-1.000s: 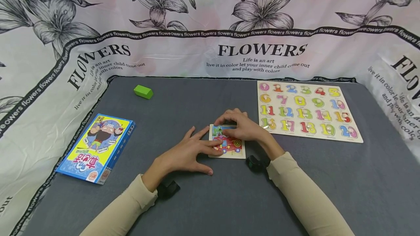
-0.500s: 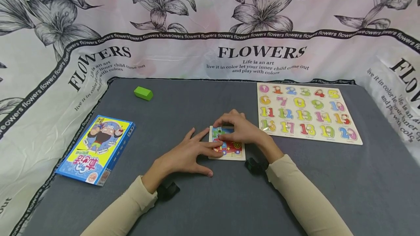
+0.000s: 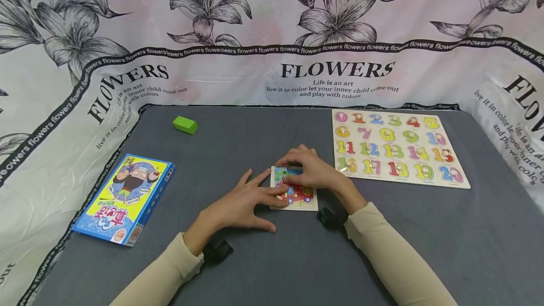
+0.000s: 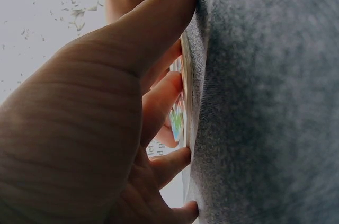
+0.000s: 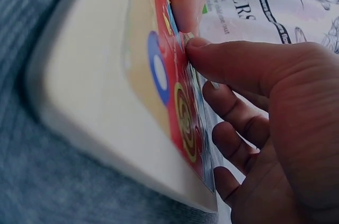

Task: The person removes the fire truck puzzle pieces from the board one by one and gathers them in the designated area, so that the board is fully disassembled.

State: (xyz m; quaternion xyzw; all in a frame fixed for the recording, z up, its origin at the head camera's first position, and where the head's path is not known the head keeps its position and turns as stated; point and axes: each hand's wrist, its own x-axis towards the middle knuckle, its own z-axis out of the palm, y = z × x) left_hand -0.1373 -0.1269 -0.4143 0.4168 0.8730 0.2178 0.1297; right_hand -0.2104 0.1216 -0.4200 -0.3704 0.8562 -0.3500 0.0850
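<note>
A small framed jigsaw puzzle point(image 3: 313, 206) with a red vehicle picture lies flat on the grey table. The left hand point(image 3: 238, 208) spreads over its left side, fingers mostly straight, with fingertips resting on the picture and frame. From the right, the right hand point(image 3: 315, 170) bends over the upper part, its thumb and fingers pinching a puzzle piece point(image 5: 186, 37). Much of that piece is hidden by the fingers. Blue and green picture point(image 4: 176, 121) shows between the left fingers in the left wrist view.
At the right stands a number puzzle board point(image 3: 399, 157), lying flat near the right hand. A blue and yellow box point(image 3: 123, 197) lies on the left, and a green block point(image 3: 185, 125) sits at the back left. Flower-printed cloth point(image 3: 229, 77) borders the table's back.
The right thumb has shifted left and slightly down to near the left fingertips on the puzzle. The left hand keeps its place; the whole view tilts slightly.
</note>
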